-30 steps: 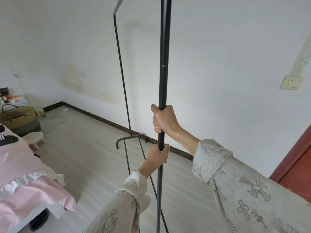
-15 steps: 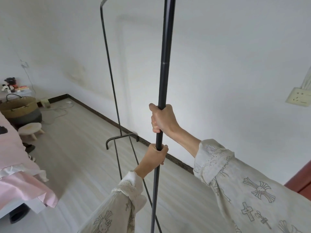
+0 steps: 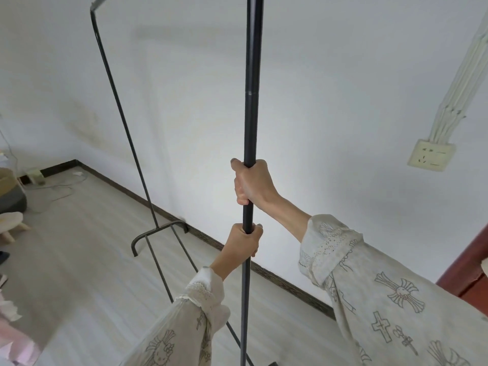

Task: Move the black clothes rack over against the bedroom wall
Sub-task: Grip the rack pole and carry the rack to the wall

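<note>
The black clothes rack (image 3: 252,107) is a thin metal frame. Its near upright pole runs up the middle of the view, and its far upright leans at the left. The far curved foot rests on the floor close to the white bedroom wall (image 3: 330,101) and its dark skirting. My right hand (image 3: 250,182) is wrapped around the near pole. Just below it, my left hand (image 3: 244,243) grips the same pole. The rack's top bar and near foot are mostly out of view.
A wall socket (image 3: 430,158) with white cable conduit sits on the wall at the right, beside a red-brown door (image 3: 464,273). At the far left are a small wooden stool (image 3: 10,224), a basket, cables on the floor and pink bedding at the bottom corner.
The view has swung right and closer to the wall; the bed and basket have slid out toward the left edge. Both hands keep the same grip on the pole.
</note>
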{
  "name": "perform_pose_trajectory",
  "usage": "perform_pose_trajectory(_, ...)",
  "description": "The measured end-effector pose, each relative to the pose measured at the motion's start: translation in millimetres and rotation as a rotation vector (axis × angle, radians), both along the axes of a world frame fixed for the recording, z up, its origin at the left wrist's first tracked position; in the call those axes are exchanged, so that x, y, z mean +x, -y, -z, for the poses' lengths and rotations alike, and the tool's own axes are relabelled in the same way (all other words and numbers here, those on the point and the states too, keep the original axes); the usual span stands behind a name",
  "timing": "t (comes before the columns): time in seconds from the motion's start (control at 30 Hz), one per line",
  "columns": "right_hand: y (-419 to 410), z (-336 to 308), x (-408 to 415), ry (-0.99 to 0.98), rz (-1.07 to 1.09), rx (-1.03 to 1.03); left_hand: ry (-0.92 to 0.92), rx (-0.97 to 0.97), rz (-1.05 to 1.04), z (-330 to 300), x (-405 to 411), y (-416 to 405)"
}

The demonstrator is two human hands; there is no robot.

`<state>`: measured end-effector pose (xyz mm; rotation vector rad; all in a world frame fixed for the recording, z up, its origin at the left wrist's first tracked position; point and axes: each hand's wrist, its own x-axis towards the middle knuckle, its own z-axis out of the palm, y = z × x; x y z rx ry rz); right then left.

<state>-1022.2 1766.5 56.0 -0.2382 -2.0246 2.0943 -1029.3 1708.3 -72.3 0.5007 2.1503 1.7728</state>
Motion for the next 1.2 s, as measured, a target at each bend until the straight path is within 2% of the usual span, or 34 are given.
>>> perform_pose_trajectory(0.4, -156, 2, -41, -0.011, -0.055, 0.022, 0.008, 0.015, -0.066, 1, -39, -159)
perform_pose_trajectory(0.53, -196, 0, -58, -0.021, -0.11, 0.001, 0.0, 0.003, -0.148, -2, -52, -198)
perform_pose_trajectory(0.93, -263, 0, -90, -0.034, -0.412, -0.007, 0.011, -0.028, -0.533, -2, -65, -271)
perform_pose_trajectory(1.2, -286, -2, -109, -0.04, -0.507, -0.001, -0.005, -0.143, -0.58, -3, -74, -289)
